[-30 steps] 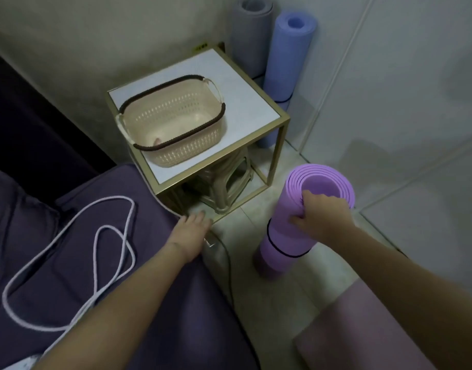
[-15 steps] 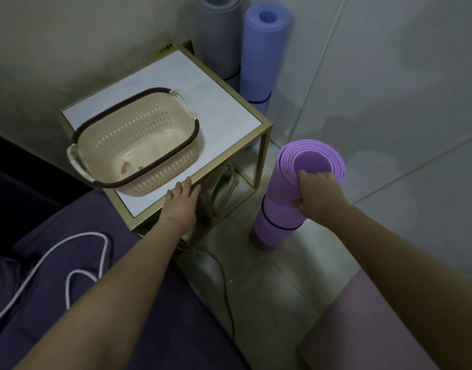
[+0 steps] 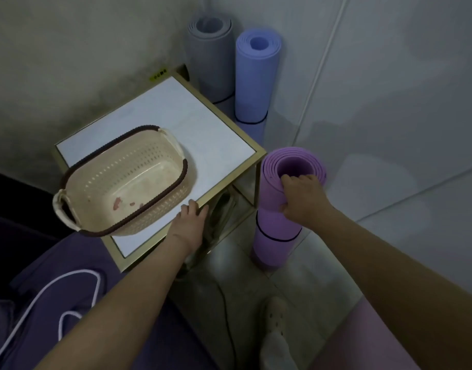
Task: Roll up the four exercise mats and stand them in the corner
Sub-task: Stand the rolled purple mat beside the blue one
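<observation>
Gripping the upright rolled purple foam mat (image 3: 269, 221), the right hand (image 3: 301, 200) should next carry it far, beside the grey rolled mat (image 3: 211, 57) and blue rolled mat (image 3: 253, 84); the left hand (image 3: 190, 222) rests open-fingered.

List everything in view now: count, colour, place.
grey mat: 1, grey, upright in corner
blue mat: 1, blue, upright beside grey mat
purple mat: 1, purple, upright right of table
pink mat: 1, pink, flat, bottom right
table: 1, white and gold, by wall
basket: 1, beige, on table
cord: 1, white, on bedding, bottom left
cable: 1, black, on floor
left hand: 1, on table edge
right hand: 1, gripping purple mat's top
</observation>
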### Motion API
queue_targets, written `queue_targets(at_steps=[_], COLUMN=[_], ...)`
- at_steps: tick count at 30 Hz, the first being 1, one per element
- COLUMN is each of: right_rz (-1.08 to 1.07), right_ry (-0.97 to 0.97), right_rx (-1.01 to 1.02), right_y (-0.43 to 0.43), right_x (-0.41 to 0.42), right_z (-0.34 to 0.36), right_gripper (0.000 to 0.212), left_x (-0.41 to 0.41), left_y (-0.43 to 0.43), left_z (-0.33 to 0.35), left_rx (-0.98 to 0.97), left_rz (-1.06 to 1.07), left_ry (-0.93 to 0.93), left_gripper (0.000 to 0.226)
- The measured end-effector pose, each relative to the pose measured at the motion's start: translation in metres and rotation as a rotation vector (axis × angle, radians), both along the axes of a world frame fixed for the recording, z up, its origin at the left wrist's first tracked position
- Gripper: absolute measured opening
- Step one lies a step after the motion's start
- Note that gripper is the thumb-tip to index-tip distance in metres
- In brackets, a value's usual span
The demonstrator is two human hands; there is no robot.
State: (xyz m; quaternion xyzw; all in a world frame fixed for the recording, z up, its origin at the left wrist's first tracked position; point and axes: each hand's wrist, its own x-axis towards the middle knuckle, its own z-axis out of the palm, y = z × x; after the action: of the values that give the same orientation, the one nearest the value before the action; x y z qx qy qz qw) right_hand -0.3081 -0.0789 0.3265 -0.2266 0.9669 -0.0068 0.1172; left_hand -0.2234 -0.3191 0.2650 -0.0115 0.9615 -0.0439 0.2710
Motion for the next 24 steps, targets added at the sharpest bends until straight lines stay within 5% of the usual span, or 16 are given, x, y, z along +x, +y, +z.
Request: queue_targets(at_steps=[7, 11, 24], right_rz=[-0.101, -0.177, 0.048], right_ry=[-0.090, -0.102, 0.083], right_rx=[0.123, 0.160, 0.086], right_y=[0.020, 0.034, 0.016], right_x=[-0.071, -0.105, -0.243], right_z=[0.001, 0.005, 0.013], right_gripper=[0.037, 0.041, 0.037], left_x=[-0.081, -0.126, -0.224], left_y=[0.026, 0.031, 0.026], left_z=[0.009, 0.006, 0.007], left_rx=[0.250, 0.235, 0.167], left_rz=[-0.062, -0.112, -0.059], left_ry=[0.053, 0.044, 0.111], left_gripper=[0.066, 0.057, 0.062])
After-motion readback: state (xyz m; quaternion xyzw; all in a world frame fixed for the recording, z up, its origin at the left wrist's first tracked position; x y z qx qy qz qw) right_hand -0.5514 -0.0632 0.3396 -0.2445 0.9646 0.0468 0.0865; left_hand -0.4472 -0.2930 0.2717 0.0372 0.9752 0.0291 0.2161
